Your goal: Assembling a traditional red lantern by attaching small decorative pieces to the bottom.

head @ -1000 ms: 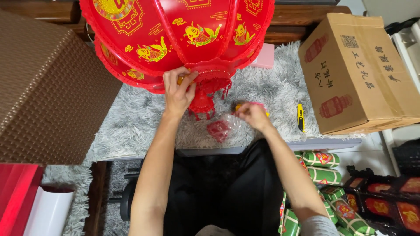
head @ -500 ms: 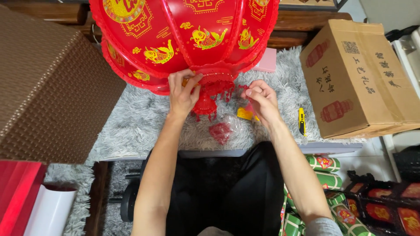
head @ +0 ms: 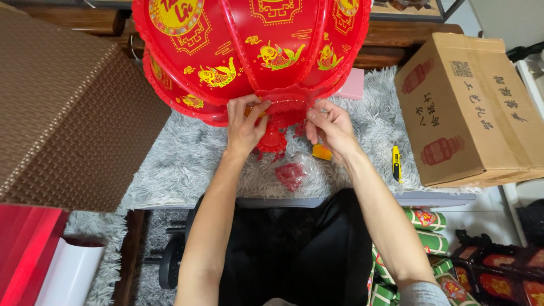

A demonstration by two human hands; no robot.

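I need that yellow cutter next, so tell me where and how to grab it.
Grip the yellow cutter across the middle of its slim body, coming straight down from above with the right hand, the nearer one. It lies flat on the grey rug, long axis pointing away from the person, with open rug on its left and the cardboard box close on its right, so pinch its long sides.
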